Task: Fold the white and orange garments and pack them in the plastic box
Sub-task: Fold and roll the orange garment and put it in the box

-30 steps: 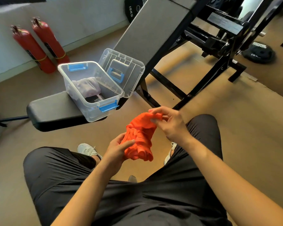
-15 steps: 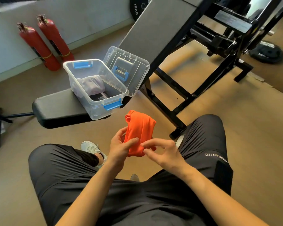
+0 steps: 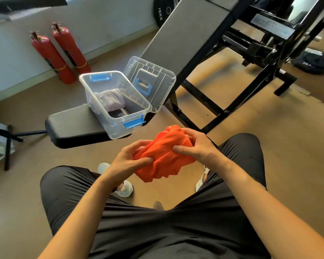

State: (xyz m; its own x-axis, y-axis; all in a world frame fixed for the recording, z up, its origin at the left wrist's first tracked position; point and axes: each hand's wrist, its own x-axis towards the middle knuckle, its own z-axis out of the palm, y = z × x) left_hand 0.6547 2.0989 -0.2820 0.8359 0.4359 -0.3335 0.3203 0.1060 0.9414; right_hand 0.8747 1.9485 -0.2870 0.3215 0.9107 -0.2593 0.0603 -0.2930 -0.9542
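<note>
Over the tan floor [image 3: 288, 146], my left hand [image 3: 126, 162] and right hand [image 3: 197, 146] both grip the bunched orange garment [image 3: 163, 157], fingers [image 3: 181, 147] curled tight into it. Just beyond the fingers, the open plastic box [image 3: 118, 126] on the bench [image 3: 75, 126] holds the white garment [image 3: 108, 99]; red extinguishers [image 3: 51, 57] lean farther off.

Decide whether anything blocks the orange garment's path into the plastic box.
Nothing visible does. The left hand and right hand grip the orange garment near the plastic box; its lid stands open beside it, and the white garment leaves the near end free.

Two red fire extinguishers [image 3: 59, 53] lean against the wall beside a black weight bench [image 3: 77, 126].
</note>
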